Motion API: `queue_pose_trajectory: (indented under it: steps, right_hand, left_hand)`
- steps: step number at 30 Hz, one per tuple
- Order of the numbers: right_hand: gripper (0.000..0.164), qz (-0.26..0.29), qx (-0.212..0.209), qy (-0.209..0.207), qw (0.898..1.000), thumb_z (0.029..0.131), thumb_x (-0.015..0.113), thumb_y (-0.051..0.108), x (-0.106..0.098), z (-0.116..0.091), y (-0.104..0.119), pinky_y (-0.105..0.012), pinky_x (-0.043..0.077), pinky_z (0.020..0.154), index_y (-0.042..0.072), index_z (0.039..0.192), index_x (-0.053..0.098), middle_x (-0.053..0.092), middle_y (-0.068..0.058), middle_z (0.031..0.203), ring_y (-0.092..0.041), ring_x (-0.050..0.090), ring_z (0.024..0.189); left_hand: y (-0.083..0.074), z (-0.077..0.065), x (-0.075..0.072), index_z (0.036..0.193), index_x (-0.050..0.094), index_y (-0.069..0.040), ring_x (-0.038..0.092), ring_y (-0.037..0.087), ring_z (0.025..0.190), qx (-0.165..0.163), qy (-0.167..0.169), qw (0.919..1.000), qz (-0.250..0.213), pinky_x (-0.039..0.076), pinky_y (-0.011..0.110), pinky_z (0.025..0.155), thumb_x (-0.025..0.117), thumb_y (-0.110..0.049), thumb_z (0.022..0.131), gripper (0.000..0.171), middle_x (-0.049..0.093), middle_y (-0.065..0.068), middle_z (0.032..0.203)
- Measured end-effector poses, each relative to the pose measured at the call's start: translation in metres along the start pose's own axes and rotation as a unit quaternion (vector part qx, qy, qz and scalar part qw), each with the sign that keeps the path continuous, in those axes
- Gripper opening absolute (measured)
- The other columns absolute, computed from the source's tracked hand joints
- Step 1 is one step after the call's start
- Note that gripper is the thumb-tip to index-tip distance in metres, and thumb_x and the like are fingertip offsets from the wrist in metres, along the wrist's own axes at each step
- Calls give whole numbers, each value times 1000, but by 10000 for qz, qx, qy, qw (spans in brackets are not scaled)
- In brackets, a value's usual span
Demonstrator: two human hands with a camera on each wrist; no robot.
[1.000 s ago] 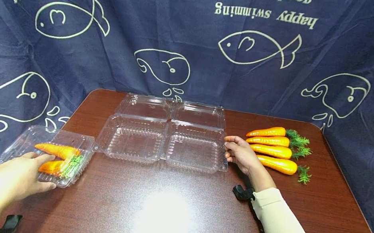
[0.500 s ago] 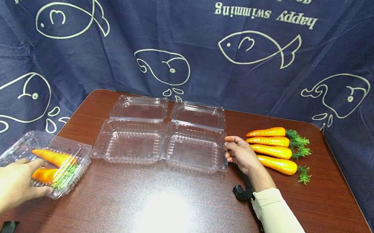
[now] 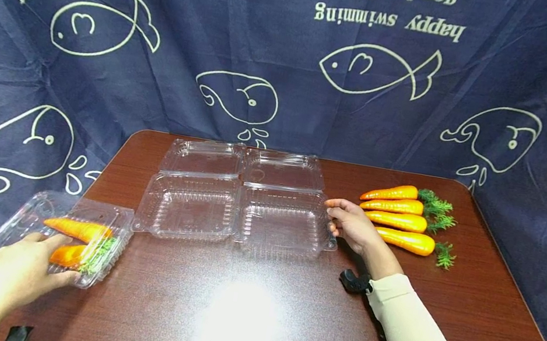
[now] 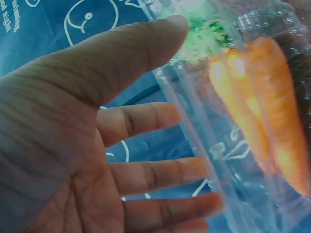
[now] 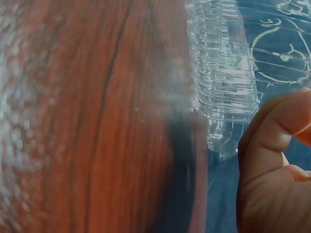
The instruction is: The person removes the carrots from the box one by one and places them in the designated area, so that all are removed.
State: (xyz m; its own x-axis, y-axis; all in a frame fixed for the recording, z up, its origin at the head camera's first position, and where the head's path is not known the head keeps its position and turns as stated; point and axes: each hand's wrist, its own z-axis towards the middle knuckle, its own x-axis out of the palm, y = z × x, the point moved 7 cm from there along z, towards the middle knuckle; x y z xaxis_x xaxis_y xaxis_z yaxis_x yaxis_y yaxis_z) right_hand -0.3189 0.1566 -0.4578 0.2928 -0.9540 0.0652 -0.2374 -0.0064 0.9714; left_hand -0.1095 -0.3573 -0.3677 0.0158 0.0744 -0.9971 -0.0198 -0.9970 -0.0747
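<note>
In the head view, my left hand (image 3: 11, 273) lies over the near side of a closed clear clamshell box (image 3: 118, 215) with carrots (image 3: 79, 230) and green tops inside. The left wrist view shows my fairly straight fingers at the wall of this box (image 4: 194, 141), with the thumb over its edge. Two open clear clamshell containers stand side by side mid-table, lids laid back. My right hand (image 3: 353, 223) pinches the right rim of the right-hand container (image 3: 278, 227) with curled fingers. In the right wrist view, a bent digit of the right hand (image 5: 272, 141) is beside the container's ridged wall (image 5: 226, 82).
The left-hand open container (image 3: 198, 212) sits close against the right one. Several orange carrots (image 3: 398, 220) with green tops lie in a column right of my right hand. A dark blue printed cloth (image 3: 291, 49) hangs behind the brown table (image 3: 163, 307).
The closed box and my left hand have shifted slightly left and nearer. The left open container has moved left; then the right container's lid and body shifted left beside it. The loose carrots stay put.
</note>
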Motion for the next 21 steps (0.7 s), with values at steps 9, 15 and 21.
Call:
queue_pose_trajectory:
  steps: [9,15,21]
  right_hand:
    - [36,-9,20,25,10000,100,46,3,0,2,-2,-16,44,48,-10,133,38,48,-4,84,-5,50,54]
    - [34,84,43,47,9999,100,47,3,5,3,-3,-16,46,49,-8,131,39,47,-4,85,-7,51,55]
    - [34,62,28,118,9999,99,48,2,14,5,-4,-16,47,48,-7,132,39,47,-4,85,-7,52,55]
  left_hand:
    - [5,-9,1,113,60,3,60,54,78,-190,387,9991,-16,45,67,65,90,-47,57,80,58,33,96]
    - [5,-14,0,110,59,2,61,47,75,-226,530,9983,-11,46,66,62,91,-42,53,79,57,26,92]
    - [1,-13,-1,110,61,-1,61,48,76,-95,454,9989,-39,46,65,62,91,-43,57,74,58,24,95]
